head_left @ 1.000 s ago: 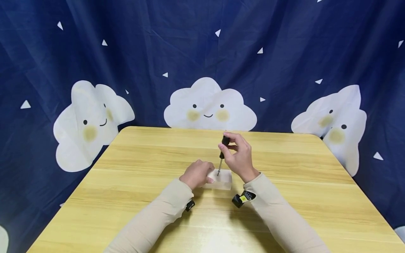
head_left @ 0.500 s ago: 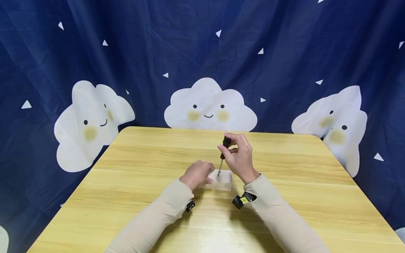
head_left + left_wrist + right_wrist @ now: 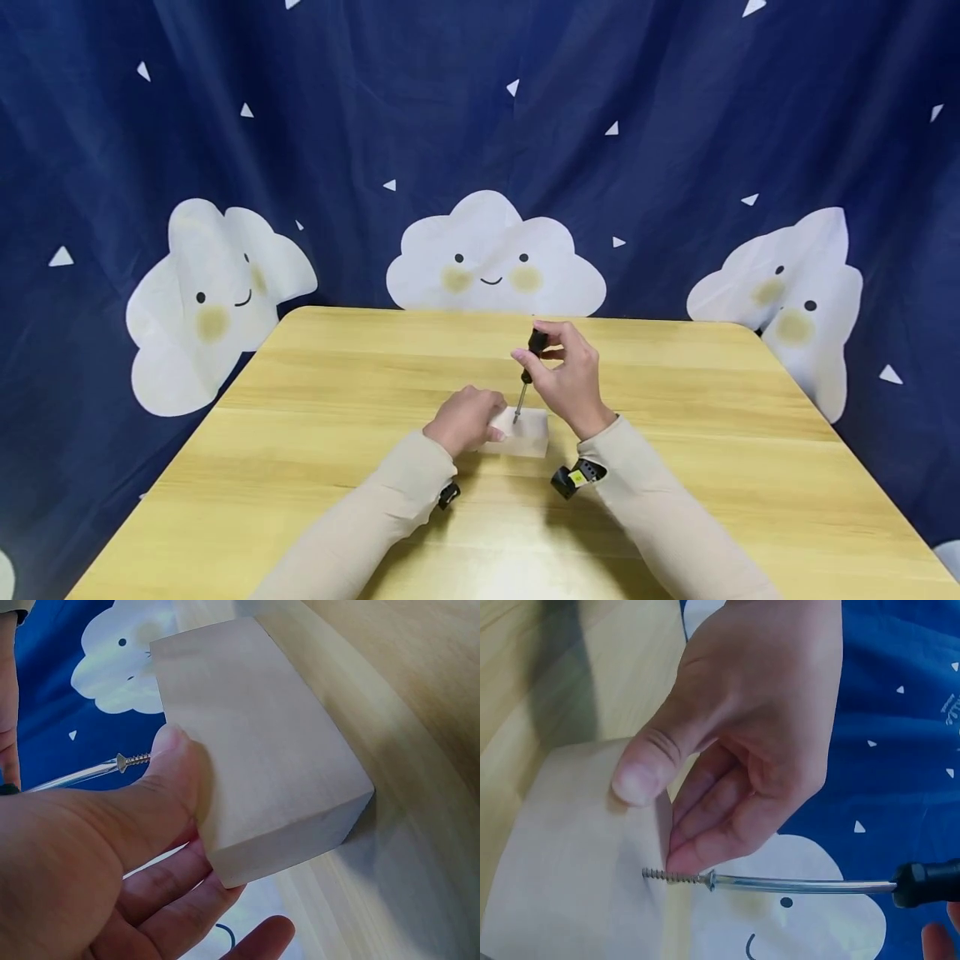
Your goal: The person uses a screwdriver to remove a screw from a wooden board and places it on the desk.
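Note:
Near the middle of the table, my left hand [image 3: 465, 419] grips a pale wooden block [image 3: 528, 446] by its left end, thumb on the near face and fingers on the far side. A screw [image 3: 673, 877] stands on the block's upper face, most of its thread exposed in the right wrist view. The shiny shaft of a black-handled screwdriver [image 3: 537, 342] meets the screw's head, slightly tilted. My right hand [image 3: 572, 375] pinches the handle from above between thumb and fingers. In the left wrist view the left thumb partly covers the block's edge beside the screw.
A light wood-grain table [image 3: 315, 467] spreads under both hands. Behind it hangs a dark blue curtain [image 3: 345, 100] printed with white clouds and triangles. Black wrist-worn devices sit below both sleeve cuffs.
The right thumb has shifted slightly left and down along the screwdriver handle. The left hand and block stay in place. The head view has tilted a little.

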`<state>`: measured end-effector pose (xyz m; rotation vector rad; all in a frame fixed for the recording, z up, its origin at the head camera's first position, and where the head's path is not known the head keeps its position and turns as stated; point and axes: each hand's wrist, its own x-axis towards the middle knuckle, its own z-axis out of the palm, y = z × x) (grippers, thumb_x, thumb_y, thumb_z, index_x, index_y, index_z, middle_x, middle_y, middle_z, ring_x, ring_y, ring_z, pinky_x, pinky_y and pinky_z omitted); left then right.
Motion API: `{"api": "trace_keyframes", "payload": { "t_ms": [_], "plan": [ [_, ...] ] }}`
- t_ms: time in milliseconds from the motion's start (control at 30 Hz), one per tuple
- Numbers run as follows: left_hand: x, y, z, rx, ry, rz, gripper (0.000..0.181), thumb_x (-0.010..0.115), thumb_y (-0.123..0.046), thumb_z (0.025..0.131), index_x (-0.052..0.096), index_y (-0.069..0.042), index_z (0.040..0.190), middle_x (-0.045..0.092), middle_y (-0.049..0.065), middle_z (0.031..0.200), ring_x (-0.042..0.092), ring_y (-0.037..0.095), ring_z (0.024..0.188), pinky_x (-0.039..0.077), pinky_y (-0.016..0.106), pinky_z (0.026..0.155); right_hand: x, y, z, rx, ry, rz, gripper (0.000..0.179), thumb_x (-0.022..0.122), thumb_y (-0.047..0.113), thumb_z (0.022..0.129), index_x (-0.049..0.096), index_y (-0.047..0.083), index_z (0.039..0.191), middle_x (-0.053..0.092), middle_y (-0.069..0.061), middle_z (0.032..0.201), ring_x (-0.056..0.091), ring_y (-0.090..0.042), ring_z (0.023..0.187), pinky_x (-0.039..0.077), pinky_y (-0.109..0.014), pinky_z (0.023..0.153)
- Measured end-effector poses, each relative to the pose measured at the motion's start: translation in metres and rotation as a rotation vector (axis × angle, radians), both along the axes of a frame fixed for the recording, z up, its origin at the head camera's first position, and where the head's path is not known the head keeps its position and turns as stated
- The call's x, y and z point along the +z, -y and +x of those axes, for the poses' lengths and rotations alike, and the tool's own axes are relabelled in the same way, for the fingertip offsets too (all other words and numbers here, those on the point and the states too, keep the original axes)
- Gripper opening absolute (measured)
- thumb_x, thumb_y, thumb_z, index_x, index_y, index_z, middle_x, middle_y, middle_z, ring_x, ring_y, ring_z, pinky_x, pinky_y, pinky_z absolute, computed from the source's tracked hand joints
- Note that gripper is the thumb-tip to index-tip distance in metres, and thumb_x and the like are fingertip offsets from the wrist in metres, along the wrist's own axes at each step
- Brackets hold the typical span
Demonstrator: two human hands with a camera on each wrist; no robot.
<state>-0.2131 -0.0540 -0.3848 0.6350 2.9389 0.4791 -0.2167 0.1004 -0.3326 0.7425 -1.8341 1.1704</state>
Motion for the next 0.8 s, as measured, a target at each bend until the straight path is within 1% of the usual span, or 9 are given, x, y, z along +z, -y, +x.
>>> {"api": "trace_keyframes", "payload": {
  "t_ms": [67,167,300,367,400,533,700,767,800],
  "plan": [
    [-0.002,0.001,0.001,-0.006,-0.007,0.001,0.041,0.074,-0.031,0.071,0.064,-0.011,0.104,0.064,-0.001,0.088,0.056,0.014,0.076,0.046,0.029,0.072,-0.008,-0.002,-0.006,-0.013,0.004,0.004,0.042,0.079,-0.008,0.062,0.056,-0.008,0.098,0.059,-0.018,0.08,0.06,-0.029,0.064,0.052,-0.038,0.048],
    [-0.003,0.002,0.0,-0.01,-0.033,0.003,0.041,0.074,-0.032,0.071,0.064,-0.011,0.104,0.065,0.0,0.091,0.058,0.016,0.08,0.047,0.03,0.074,-0.015,-0.004,-0.013,-0.012,0.015,0.014,0.038,0.077,-0.004,0.067,0.057,-0.004,0.1,0.061,-0.013,0.081,0.06,-0.023,0.064,0.051,-0.032,0.046],
    [-0.004,0.002,0.0,-0.01,-0.031,0.003,0.044,0.074,-0.033,0.071,0.064,-0.01,0.107,0.065,0.002,0.097,0.059,0.019,0.087,0.047,0.031,0.079,-0.017,-0.006,-0.014,0.039,0.043,0.027,0.033,0.072,0.0,0.075,0.056,0.0,0.103,0.062,-0.011,0.087,0.062,-0.02,0.067,0.051,-0.028,0.048],
    [-0.003,0.002,0.0,-0.009,-0.029,-0.003,0.045,0.074,-0.033,0.071,0.063,-0.01,0.108,0.065,0.003,0.1,0.059,0.021,0.09,0.047,0.032,0.081,-0.016,-0.006,-0.014,0.06,0.051,0.031,0.032,0.071,0.0,0.076,0.055,0.001,0.105,0.062,-0.012,0.09,0.063,-0.02,0.069,0.051,-0.027,0.048],
    [-0.003,0.003,0.0,-0.01,-0.029,-0.007,0.045,0.074,-0.033,0.071,0.063,-0.01,0.108,0.065,0.003,0.1,0.059,0.021,0.091,0.047,0.032,0.081,-0.016,-0.005,-0.014,0.065,0.057,0.03,0.032,0.07,0.0,0.077,0.055,0.001,0.105,0.063,-0.012,0.092,0.063,-0.02,0.07,0.051,-0.027,0.048],
    [-0.003,0.002,0.0,-0.01,-0.034,-0.012,0.045,0.074,-0.034,0.071,0.064,-0.01,0.108,0.065,0.002,0.1,0.059,0.019,0.09,0.047,0.032,0.081,-0.018,-0.003,-0.013,0.044,0.052,0.017,0.033,0.072,0.0,0.075,0.057,0.0,0.105,0.062,-0.013,0.095,0.062,-0.022,0.075,0.052,-0.029,0.051],
    [-0.003,0.002,-0.001,-0.009,-0.038,-0.011,0.042,0.075,-0.033,0.071,0.064,-0.011,0.104,0.065,0.0,0.094,0.058,0.016,0.083,0.047,0.03,0.076,-0.001,0.004,0.004,0.007,0.028,-0.01,0.036,0.075,-0.008,0.068,0.057,-0.007,0.099,0.054,-0.02,0.093,0.057,-0.029,0.073,0.052,-0.033,0.049],
    [-0.003,0.002,-0.001,-0.007,-0.033,-0.01,0.042,0.075,-0.033,0.071,0.064,-0.011,0.105,0.065,0.0,0.094,0.059,0.016,0.084,0.047,0.03,0.077,0.006,0.007,0.011,0.002,0.02,-0.013,0.036,0.075,-0.011,0.066,0.056,-0.01,0.097,0.053,-0.022,0.09,0.057,-0.032,0.069,0.052,-0.034,0.049],
    [-0.003,0.002,0.0,-0.007,-0.031,-0.011,0.043,0.075,-0.033,0.071,0.064,-0.011,0.106,0.065,0.001,0.096,0.059,0.017,0.086,0.047,0.031,0.078,0.007,0.007,0.012,0.0,0.018,-0.014,0.036,0.075,-0.012,0.066,0.056,-0.01,0.097,0.052,-0.022,0.089,0.057,-0.032,0.068,0.052,-0.035,0.048]
  ]
}}
